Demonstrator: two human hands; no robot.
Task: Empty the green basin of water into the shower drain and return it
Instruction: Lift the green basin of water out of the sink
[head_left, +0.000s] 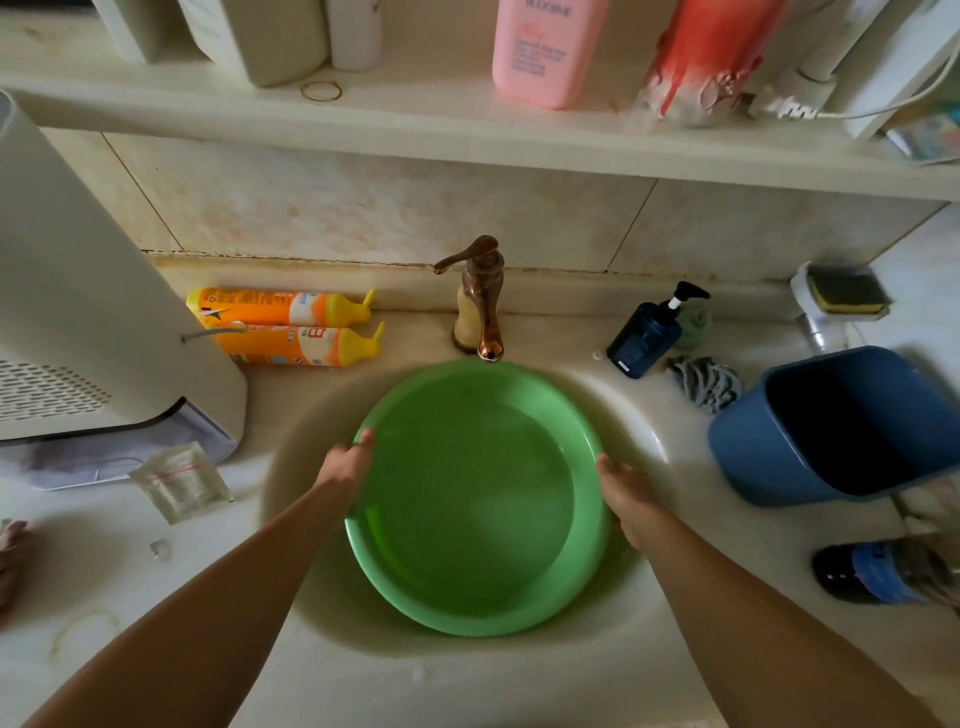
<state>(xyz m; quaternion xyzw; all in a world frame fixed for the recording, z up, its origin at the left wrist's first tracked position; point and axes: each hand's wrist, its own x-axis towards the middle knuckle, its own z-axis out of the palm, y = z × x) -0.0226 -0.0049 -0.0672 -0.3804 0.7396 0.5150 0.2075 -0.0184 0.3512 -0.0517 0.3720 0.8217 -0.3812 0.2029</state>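
Basin: the round green plastic basin (483, 379) sits in the pale sink bowl (634, 426), its far rim just under the spout of the copper-coloured faucet (480, 296). It has water in it and is not yet lifted clear.
Left hand: the left hand (348, 460) is clamped on the basin's left rim, thumb on top and fingers going under.
Right hand: the right hand (628, 493) lies against the outside of the right rim. Its fingers are tucked below and hidden, so I cannot tell whether it has closed on the rim.
Risk, spout: lifting straight up would likely knock the far rim on the faucet and jolt the water out. The basin wants drawing toward the near side first.
Risk, slop: an uneven lift, one hand ahead of the other, would tip the water over the low rim onto the pale counter (363, 686).
Risk, grip: a thin, probably wet rim carrying this weight could flex or slip from the fingers.
Risk, neighbours: a wide swing right could catch the blue plastic bin (753, 452) or the dark blue pump bottle (644, 332); to the left lie two orange squeeze bottles (280, 325).
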